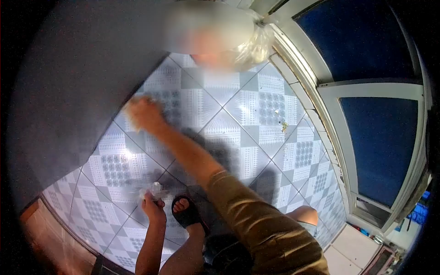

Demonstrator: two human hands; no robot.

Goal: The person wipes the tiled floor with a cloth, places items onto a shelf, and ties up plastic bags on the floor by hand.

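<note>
My right hand point(145, 113), at the end of a brown sleeve, reaches to the edge of a large dark grey panel or surface point(78, 91). Its fingers are curled and smeared by motion. Something pale and tan shows along them, but I cannot make out what it is. Lower down, my left hand point(154, 208) is closed on a crumpled piece of clear plastic point(153, 190), held over the floor close to my sandalled foot point(185, 211).
Patterned grey and white tiles point(220, 87) cover the floor. A bit of yellowish debris point(284, 126) lies on them. A clear plastic bag point(259, 46) sits beside a blurred pale shape at the top. A white-framed door with dark panes point(380, 146) runs along the right.
</note>
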